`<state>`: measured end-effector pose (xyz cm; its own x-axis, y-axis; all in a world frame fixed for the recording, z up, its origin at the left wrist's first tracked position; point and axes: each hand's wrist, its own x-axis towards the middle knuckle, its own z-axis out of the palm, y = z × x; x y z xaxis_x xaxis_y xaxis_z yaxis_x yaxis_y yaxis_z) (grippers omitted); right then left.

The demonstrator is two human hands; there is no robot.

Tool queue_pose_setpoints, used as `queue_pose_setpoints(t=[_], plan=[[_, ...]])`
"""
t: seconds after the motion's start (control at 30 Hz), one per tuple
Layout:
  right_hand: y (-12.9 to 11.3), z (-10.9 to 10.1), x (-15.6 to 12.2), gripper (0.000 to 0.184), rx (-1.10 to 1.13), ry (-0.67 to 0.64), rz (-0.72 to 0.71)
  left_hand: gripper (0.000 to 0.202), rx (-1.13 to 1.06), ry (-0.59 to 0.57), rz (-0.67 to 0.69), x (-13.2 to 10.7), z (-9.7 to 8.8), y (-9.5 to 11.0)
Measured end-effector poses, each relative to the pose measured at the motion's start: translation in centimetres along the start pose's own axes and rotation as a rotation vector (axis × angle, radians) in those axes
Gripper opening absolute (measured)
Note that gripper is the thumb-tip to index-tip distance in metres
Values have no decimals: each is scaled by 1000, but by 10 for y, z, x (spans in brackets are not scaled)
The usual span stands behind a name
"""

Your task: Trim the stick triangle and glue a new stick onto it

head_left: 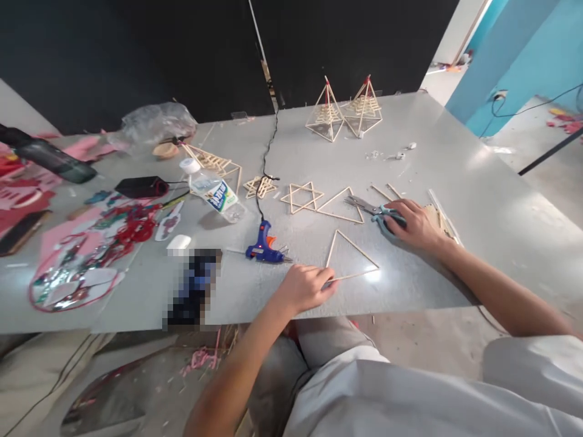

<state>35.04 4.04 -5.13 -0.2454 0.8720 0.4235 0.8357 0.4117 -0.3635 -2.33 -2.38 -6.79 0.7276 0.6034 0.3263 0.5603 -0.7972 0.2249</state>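
My left hand (306,289) pinches the lower left corner of a triangle made of thin wooden sticks (357,249), which lies flat near the table's front edge. My right hand (418,226) rests on the table with its fingers around the light blue handles of the scissors (385,223). Their blades point left, over the corner of a second stick triangle (339,216). Left of that triangle lies a six-pointed stick star (291,210). A blue glue gun (260,249) lies beyond my left hand, its nozzle pointing right. Loose sticks (444,224) lie partly hidden behind my right hand.
Two stick pyramids (326,115) stand at the back of the grey table (291,145). A plastic bottle (216,193), a smaller layered star (261,187), a phone-like blurred object (194,288) and colourful craft pieces (132,233) lie left. The glue gun's cord (272,138) runs backward.
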Motion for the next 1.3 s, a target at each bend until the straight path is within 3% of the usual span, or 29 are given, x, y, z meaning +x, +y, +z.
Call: queue_pose_setpoints(t=[0.13,0.27,0.4,0.53,0.63,0.67,0.8,0.87,0.97,1.07,1.13,1.3], plan=[[-15,-6,-1,30,67,120,115,26,-29,-110,11,0,2,0],[-54,-19,-17,26,65,165,203,27,-64,-140,-34,0,0,2],[-99,-32,-25,20,-15,88,120,30,-84,-147,-59,-1,-4,3],[-137,-31,13,28,-55,16,-33,30,-91,-151,-35,0,-7,4],[-164,-8,76,28,-78,-102,-215,30,-79,-132,-39,0,-8,5],[-174,5,100,32,-120,-218,-348,30,-71,-124,-45,0,-8,6],[-218,73,182,57,-352,-520,-704,31,-57,-62,-70,-4,-5,7],[-237,105,206,64,-518,-659,-826,31,-73,-4,-80,-8,-3,7],[-253,138,222,51,-556,-738,-876,31,-81,121,-82,-17,-2,7],[-256,152,227,37,-566,-770,-901,33,-65,276,-42,-27,-6,14],[-256,154,228,38,-574,-757,-899,37,-98,375,-11,-36,-11,22],[-256,138,236,45,-544,-619,-842,43,-178,554,0,-76,-41,42]])
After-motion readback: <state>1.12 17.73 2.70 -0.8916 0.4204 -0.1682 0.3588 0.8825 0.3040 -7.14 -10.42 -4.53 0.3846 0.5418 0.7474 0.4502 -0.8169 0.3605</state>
